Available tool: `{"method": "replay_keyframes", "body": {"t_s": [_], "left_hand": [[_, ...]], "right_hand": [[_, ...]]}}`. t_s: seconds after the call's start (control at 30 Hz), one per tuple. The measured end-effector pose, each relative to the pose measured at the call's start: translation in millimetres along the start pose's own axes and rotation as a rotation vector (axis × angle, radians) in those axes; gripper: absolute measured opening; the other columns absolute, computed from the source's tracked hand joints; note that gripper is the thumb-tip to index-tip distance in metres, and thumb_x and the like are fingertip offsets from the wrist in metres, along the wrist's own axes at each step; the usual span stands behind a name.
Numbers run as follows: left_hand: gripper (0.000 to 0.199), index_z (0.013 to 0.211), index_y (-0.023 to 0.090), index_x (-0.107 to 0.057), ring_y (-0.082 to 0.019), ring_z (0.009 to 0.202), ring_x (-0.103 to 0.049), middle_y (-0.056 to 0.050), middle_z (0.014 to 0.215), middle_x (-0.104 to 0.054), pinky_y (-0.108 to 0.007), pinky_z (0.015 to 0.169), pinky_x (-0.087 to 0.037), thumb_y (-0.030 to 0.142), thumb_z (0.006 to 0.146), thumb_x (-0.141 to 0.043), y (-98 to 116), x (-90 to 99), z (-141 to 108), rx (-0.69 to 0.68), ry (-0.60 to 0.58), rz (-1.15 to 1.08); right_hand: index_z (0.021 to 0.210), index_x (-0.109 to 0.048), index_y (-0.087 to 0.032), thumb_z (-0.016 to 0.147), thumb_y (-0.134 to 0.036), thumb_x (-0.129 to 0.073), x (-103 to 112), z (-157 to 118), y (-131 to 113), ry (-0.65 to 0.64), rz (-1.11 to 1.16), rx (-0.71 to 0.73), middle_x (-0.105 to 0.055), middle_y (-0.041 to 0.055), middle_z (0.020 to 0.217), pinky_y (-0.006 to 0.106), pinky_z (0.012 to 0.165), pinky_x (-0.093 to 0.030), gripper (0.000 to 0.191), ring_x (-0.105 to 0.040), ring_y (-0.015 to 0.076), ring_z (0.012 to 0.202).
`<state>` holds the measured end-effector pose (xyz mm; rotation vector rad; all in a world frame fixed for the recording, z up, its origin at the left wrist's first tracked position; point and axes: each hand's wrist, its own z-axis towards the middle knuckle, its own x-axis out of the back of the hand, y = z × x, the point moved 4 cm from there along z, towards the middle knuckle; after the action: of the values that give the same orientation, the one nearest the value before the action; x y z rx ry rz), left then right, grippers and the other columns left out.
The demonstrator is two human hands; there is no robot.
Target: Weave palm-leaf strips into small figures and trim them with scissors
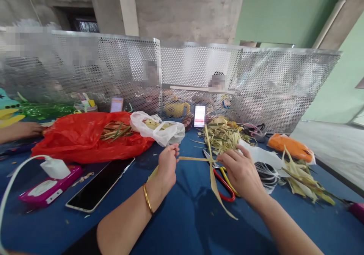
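Note:
Over the blue table, my left hand [167, 166] is closed on one end of a thin pale dried leaf strip [195, 159]. The strip runs level to a crossing point, where a longer leaf [214, 181] passes up and down through it. My right hand [238, 167] pinches the strips at the right of this crossing, fingers bent and pressed together. Beneath and beside my right hand lie scissors with red handles [227, 194] and a tool with yellow handles [229, 181]. A pile of dried leaves [223, 137] sits behind them.
A red bag [74, 139], white bag [170, 133], phone [99, 186] and purple power strip [42, 190] lie left. Wire coil [267, 175], loose leaves [304, 177] and orange packet [291, 147] are right. A perforated screen [199, 69] stands behind. Another person's hand [25, 129] is far left.

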<state>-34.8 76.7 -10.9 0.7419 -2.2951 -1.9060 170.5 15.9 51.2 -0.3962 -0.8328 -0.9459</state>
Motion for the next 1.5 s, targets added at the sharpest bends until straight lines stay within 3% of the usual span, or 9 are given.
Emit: {"method": "replay_keyframes", "body": {"t_s": [0.1,0.17,0.27,0.37,0.7,0.9,1.03,1.13,1.5], "left_hand": [[0.023,0.089,0.017,-0.071,-0.014,0.086,-0.062,-0.005,0.092,-0.07,-0.022,0.072,-0.043,0.014,0.075,-0.053,19,-4.0,-5,-0.265,-0.099,0.156],[0.017,0.079,0.017,-0.072,-0.017,0.077,-0.062,-0.004,0.077,-0.07,-0.025,0.072,-0.044,0.03,0.075,-0.063,22,-16.2,-16,-0.327,-0.38,0.348],[0.034,0.073,0.014,-0.07,-0.016,0.063,-0.061,-0.004,0.066,-0.067,-0.027,0.065,-0.045,0.047,0.077,-0.063,7,-29.6,-37,-0.111,-0.808,0.414],[0.034,0.078,0.014,-0.07,-0.012,0.058,-0.061,-0.004,0.068,-0.067,-0.023,0.057,-0.042,0.048,0.076,-0.066,-7,-32.5,-48,0.07,-0.953,0.366],[0.031,0.086,0.013,-0.073,-0.008,0.049,-0.059,-0.009,0.084,-0.073,-0.017,0.042,-0.033,0.041,0.072,-0.07,-13,-30.4,-52,0.258,-0.922,0.346],[0.03,0.072,0.013,-0.072,-0.009,0.042,-0.057,-0.01,0.082,-0.074,-0.019,0.036,-0.025,0.041,0.077,-0.063,-25,-34.8,-74,0.112,-1.011,0.562],[0.033,0.06,0.014,-0.068,-0.009,0.033,-0.052,-0.01,0.075,-0.073,-0.022,0.04,-0.034,0.04,0.078,-0.06,-37,-36.6,-91,0.119,-1.056,0.665],[0.037,0.061,0.013,-0.067,-0.01,0.032,-0.052,-0.011,0.075,-0.073,-0.021,0.037,-0.03,0.044,0.079,-0.059,-39,-35.9,-89,0.172,-0.984,0.669],[0.031,0.088,0.009,-0.067,-0.009,0.053,-0.063,-0.011,0.082,-0.071,-0.014,0.034,-0.026,0.036,0.09,-0.052,-26,-28.2,-50,0.484,-0.557,-0.002]], "right_hand": [[0.084,-0.062,-0.021,0.089,-0.006,-0.04,1,0,-1,-0.029,0.03,0.043,-0.063,0.0013,0.077,0.042,0.104,-0.028,0.027,-0.058,0.0161,0.076],[0.085,-0.062,-0.02,0.09,-0.007,-0.04,0,0,-3,-0.046,0.051,0.071,-0.063,0.0013,0.077,0.043,0.105,-0.028,0.027,-0.058,0.0159,0.076],[0.087,-0.064,-0.021,0.089,-0.006,-0.04,-2,-1,-8,-0.069,0.069,0.114,-0.063,0.0012,0.077,0.043,0.105,-0.028,0.029,-0.058,0.0159,0.076],[0.089,-0.064,-0.021,0.091,-0.008,-0.042,-7,-1,-10,-0.061,0.064,0.125,-0.064,0.0009,0.076,0.043,0.105,-0.028,0.025,-0.059,0.0161,0.076],[0.079,-0.063,-0.021,0.095,-0.021,-0.046,-4,0,-3,-0.119,0.239,0.069,-0.065,0.0011,0.077,0.042,0.102,-0.031,0.024,-0.06,0.0156,0.077],[0.092,-0.069,-0.02,0.089,-0.033,-0.054,-21,-5,2,-0.142,0.648,-0.343,-0.064,0.0021,0.078,0.026,0.064,-0.045,0.02,-0.059,0.0152,0.071],[0.067,-0.06,-0.017,0.083,-0.039,-0.06,-37,-9,-10,-0.268,0.963,-0.522,-0.05,-0.0041,0.057,0.022,0.052,-0.037,0.027,-0.045,0.0105,0.054],[0.065,-0.054,-0.018,0.084,-0.042,-0.058,-27,-8,-12,-0.136,0.987,-0.565,-0.049,-0.0043,0.058,0.022,0.052,-0.035,0.031,-0.043,0.0101,0.054],[0.086,-0.06,-0.016,0.094,-0.01,-0.04,-5,-13,-53,0.003,-0.033,0.291,-0.064,0.0045,0.075,0.032,0.066,-0.035,0.022,-0.054,0.0161,0.064]]}}
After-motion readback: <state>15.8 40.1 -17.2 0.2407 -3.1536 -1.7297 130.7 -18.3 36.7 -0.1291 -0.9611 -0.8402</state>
